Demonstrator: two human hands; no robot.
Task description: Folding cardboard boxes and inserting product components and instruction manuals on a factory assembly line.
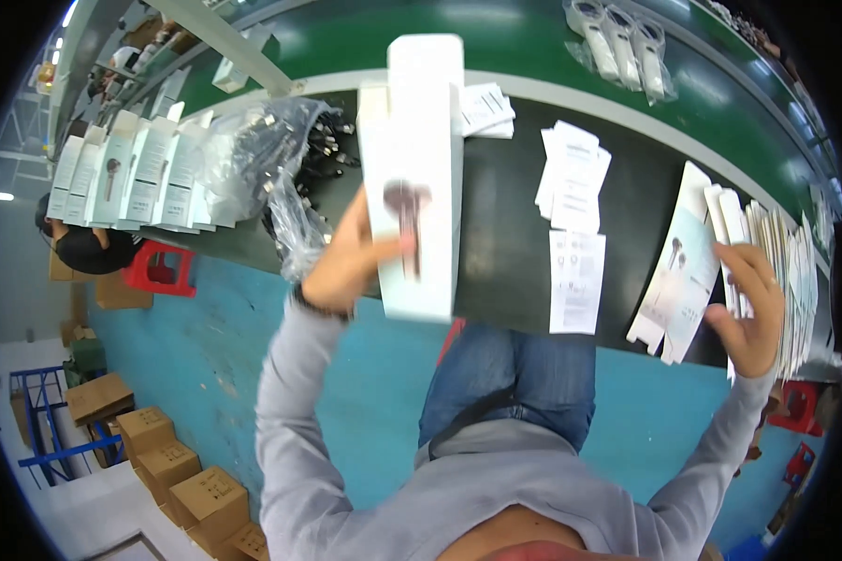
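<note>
In my left hand (346, 257) is a tall, pale packaging box (421, 131) with a dark handheld device pictured on its front. The thumb presses on the printed face, and a flap stands up at the box's top end. My right hand (756, 313) has its fingers apart at the right side, next to a flattened carton (678, 266) with a similar picture. Fingertips come close to the carton's edge; whether they touch it I cannot tell. More flat cartons (786, 271) stand packed in a row beyond that hand.
Leaflets (575, 173) and a printed sheet (577, 280) lie mid-bench, with folded papers (486, 110) behind. Left are a clear bag (253, 154), dark cables (326, 150) and several standing boxes (117, 178). Bagged white devices (617, 42) lie at the far side. A person (94, 248) is at far left.
</note>
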